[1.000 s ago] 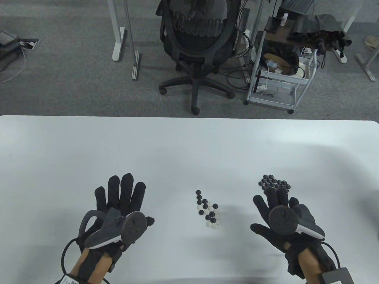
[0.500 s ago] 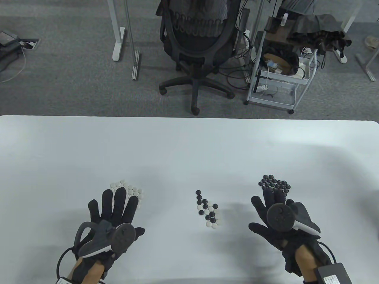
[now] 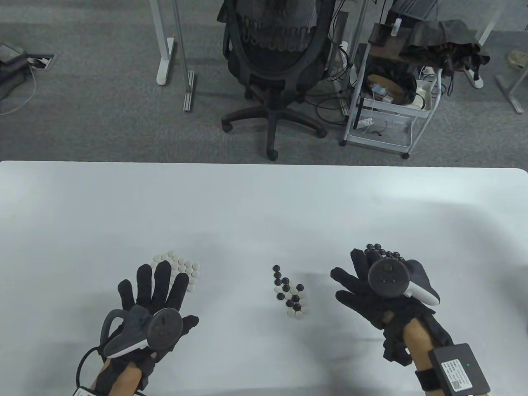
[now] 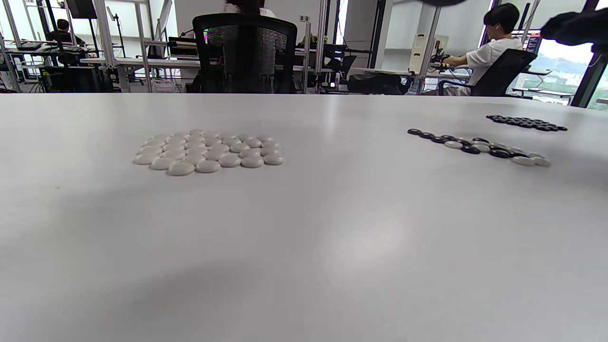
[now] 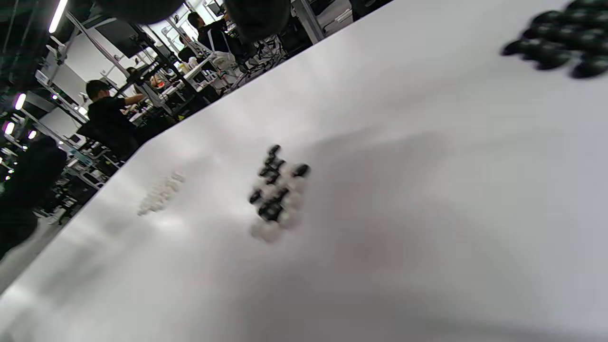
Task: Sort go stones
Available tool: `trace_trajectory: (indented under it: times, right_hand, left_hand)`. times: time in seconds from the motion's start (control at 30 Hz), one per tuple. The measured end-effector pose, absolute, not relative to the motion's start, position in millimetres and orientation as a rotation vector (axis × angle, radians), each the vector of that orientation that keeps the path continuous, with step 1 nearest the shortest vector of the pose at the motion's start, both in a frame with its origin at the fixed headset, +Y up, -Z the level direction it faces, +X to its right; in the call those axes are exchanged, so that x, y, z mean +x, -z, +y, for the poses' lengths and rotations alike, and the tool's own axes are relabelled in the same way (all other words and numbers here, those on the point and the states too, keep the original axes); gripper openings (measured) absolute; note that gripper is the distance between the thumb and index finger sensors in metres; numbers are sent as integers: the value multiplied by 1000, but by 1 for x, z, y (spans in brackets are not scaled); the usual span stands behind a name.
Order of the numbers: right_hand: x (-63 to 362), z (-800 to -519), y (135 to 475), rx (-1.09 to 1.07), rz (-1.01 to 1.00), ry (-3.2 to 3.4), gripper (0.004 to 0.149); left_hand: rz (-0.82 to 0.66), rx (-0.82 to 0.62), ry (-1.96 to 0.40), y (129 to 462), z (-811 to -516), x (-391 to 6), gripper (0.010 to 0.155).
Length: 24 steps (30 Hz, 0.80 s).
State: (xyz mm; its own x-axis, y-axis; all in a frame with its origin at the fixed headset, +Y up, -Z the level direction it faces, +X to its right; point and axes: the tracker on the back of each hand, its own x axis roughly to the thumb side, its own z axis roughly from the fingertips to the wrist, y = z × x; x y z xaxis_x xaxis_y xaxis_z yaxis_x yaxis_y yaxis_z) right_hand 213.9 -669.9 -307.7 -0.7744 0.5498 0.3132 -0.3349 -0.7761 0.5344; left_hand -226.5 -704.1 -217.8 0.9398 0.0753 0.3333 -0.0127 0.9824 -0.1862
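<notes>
Mixed Go stones sit mid-surface, white pile to their left, black pile to the right. Left hand hovers flat, grip empty, fingers spread; right hand likewise splayed, holding nothing.

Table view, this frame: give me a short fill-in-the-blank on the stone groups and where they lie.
1. The group of stones by the left hand is all ____ in colour.
2. The group partly hidden by the right hand is all ____.
3. The mixed pile lies ____ the two sorted groups.
4. The stones rest on a ____ table.

Missing words: white; black; between; white
</notes>
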Motion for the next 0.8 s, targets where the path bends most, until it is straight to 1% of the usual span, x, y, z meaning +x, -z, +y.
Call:
trace_trajectory:
  times: [0.07,0.1,0.17,0.23,0.27,0.37,0.4,0.47,0.67,0.8]
  right_hand:
    - [197,-655,322,660,663,-2511,70]
    - [182,-648,333,664,697,-2549,69]
    - [162,-646,346,656,774,-2579,68]
    - [140,-650,359,637,885,-2587,67]
    - [126,-657,367,624,949,-2591,66]
    - [102,-677,382,580,1057,-2605,65]
    - [91,-691,388,556,1108,-2608,64]
    - [81,-705,395,530,1146,-2599,64]
    - [68,-741,406,475,1216,-2585,63]
    - [76,-750,413,422,1223,-2618,62]
  left_hand:
    - [-346,-180,-50,218,-704,-227,81]
    - [-346,-180,-51,218,-703,-228,81]
    - [-344,-184,-51,218,-703,-228,81]
    - [-344,-185,-51,218,-703,-228,81]
    - [-344,-186,-54,217,-703,-228,81]
    - [-345,-183,-58,217,-703,-229,81]
    - [-345,-182,-61,217,-703,-229,80]
    - [-350,-184,-71,217,-704,-229,79]
    - [-370,-180,-69,216,-703,-227,80]
    - [-369,-177,-69,217,-702,-229,79]
